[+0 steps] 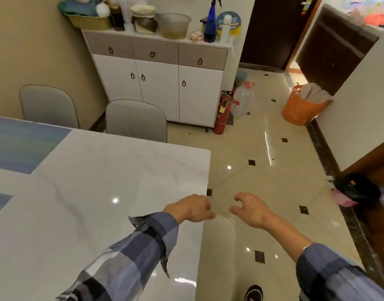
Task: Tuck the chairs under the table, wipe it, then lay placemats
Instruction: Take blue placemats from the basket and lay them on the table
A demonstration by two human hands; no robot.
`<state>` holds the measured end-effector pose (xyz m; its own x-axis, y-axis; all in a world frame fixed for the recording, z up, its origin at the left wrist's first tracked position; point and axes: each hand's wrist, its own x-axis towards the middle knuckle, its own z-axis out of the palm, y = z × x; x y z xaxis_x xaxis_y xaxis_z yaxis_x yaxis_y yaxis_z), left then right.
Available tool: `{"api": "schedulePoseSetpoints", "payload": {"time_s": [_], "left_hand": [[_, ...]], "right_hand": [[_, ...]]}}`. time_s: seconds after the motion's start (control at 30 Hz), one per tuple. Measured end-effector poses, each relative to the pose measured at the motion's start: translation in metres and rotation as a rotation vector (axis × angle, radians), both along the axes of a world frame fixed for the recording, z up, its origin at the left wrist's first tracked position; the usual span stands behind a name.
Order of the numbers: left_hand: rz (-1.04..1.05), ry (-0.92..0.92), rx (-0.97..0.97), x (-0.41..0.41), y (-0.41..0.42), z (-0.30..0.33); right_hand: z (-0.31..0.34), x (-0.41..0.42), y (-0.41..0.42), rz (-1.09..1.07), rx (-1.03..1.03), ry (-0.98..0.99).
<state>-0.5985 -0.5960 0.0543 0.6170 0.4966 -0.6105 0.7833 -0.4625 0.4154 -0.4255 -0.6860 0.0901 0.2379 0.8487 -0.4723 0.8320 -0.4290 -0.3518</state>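
Beyond table (95, 192) edge: left hand (192, 208), right hand (250, 209), both empty.

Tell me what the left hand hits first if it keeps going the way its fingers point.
Probably the right hand: the left hand points right past the table edge; depth unclear.

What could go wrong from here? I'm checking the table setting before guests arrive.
The left hand and right hand hang empty past the table edge, so one may knock the corner. The placemat lies on a glossy top and could slide if brushed.
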Motion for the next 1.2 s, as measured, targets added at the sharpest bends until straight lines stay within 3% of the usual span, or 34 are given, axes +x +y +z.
{"api": "schedulePoseSetpoints", "payload": {"time_s": [0.2, 0.33, 0.47, 0.6, 0.83, 1.07, 1.2], "left_hand": [[0.24, 0.078, 0.009, 0.062, 0.044, -0.013], [0.331, 0.16, -0.002, 0.087, 0.074, 0.006], [0.496, 0.094, 0.172, 0.111, 0.128, 0.042], [0.559, 0.11, 0.22, 0.133, 0.176, 0.058], [0.595, 0.12, 0.16, 0.179, 0.327, 0.047], [0.693, -0.052, 0.276, 0.218, 0.49, 0.078], [0.748, -0.039, 0.298, 0.216, 0.587, 0.094]], "right_hand": [[-0.032, 0.095, 0.08, 0.211, -0.062, 0.032], [-0.006, 0.141, 0.138, 0.432, -0.132, -0.041], [0.024, 0.168, 0.215, 0.541, -0.001, -0.115], [0.033, 0.173, 0.285, 0.656, 0.063, -0.094], [0.04, 0.196, 0.424, 0.795, 0.087, -0.096], [0.066, 0.251, 0.594, 0.883, -0.02, -0.272], [0.062, 0.245, 0.705, 0.923, -0.03, -0.273]]}}
